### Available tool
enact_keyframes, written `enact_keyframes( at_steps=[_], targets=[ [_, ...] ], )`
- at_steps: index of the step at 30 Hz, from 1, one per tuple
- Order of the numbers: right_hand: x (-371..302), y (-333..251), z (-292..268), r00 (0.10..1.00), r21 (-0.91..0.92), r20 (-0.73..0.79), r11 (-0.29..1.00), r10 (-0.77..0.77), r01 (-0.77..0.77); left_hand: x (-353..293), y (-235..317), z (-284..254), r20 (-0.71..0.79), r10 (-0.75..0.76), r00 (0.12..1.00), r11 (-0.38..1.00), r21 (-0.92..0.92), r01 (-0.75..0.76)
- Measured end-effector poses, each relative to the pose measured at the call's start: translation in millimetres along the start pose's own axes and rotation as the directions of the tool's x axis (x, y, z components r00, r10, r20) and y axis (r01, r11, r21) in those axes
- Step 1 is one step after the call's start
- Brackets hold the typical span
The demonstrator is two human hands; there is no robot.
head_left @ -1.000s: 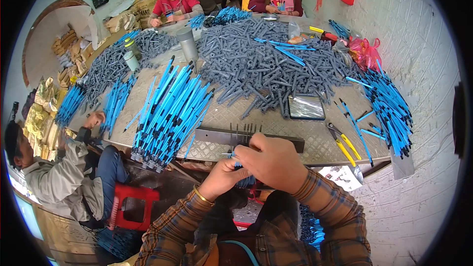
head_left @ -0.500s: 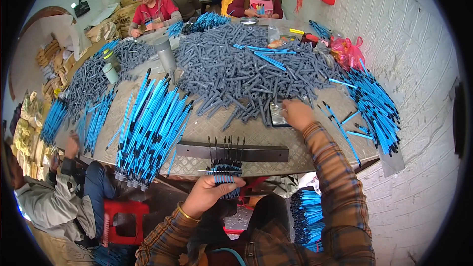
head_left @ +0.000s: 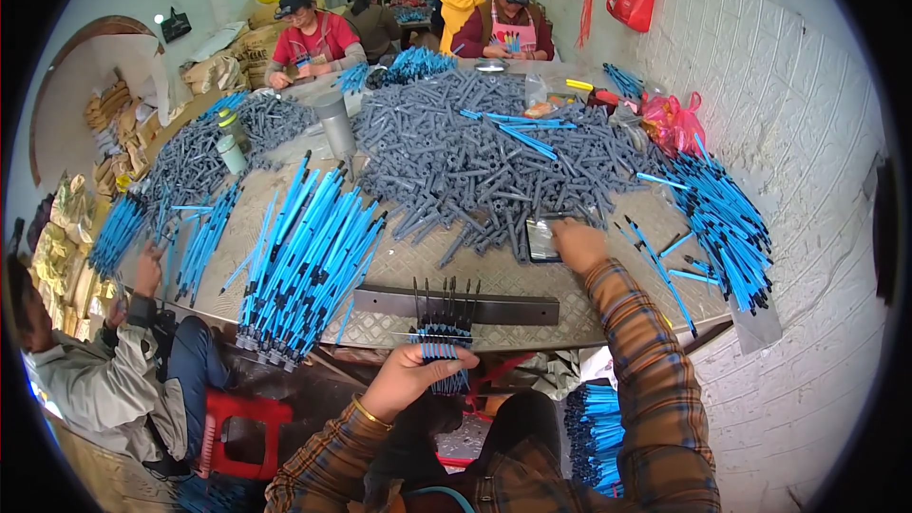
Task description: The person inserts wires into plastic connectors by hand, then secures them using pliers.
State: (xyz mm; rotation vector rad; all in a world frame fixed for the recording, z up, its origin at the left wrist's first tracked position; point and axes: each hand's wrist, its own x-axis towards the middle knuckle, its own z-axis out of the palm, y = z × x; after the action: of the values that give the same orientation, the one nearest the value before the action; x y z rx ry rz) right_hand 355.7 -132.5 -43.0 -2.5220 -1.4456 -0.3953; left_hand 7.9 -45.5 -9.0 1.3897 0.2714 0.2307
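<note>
My left hand (head_left: 414, 380) is closed around a bundle of slim blue-and-black pen-like rods (head_left: 439, 333) at the table's near edge. Several thin dark tips stick up from the bundle, in front of a dark metal bar (head_left: 518, 311). A thin pale strip lies across the rods just above my fingers. Over the right side of a small shallow dark-rimmed tray (head_left: 541, 240), my right hand (head_left: 580, 246) has its fingers curled together. Whatever they pinch is too small to make out. The tray lies against a large heap of grey plastic tubes (head_left: 456, 147).
Bundles of blue rods lie left (head_left: 309, 266) and right (head_left: 717, 218). A grey metal cylinder (head_left: 334, 125) and a pale green bottle (head_left: 231, 154) stand farther left. A person (head_left: 114, 370) sits at my left, others across the table. A white wall (head_left: 750, 95) borders the right side.
My right hand has shifted slightly to the right, uncovering more of the tray. The left hand keeps its grip on the bundle. The whole view has moved a little.
</note>
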Motion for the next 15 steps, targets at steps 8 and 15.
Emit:
enact_keyframes(
  at_steps=[8, 15],
  targets=[
    [-3.8, -1.8, -5.6, 1.0, 0.013, -0.006, 1.0, -0.026, 0.026, -0.3, -2.6, 0.9, 0.005, 0.021, 1.0, 0.999, -0.048, -0.02],
    [-2.5, -0.4, -16.4, 0.998, 0.122, -0.056, 0.993, 0.002, 0.005, -1.1, -0.6, -0.9, 0.055, 0.013, 0.998, 0.995, -0.098, -0.008]
  ],
)
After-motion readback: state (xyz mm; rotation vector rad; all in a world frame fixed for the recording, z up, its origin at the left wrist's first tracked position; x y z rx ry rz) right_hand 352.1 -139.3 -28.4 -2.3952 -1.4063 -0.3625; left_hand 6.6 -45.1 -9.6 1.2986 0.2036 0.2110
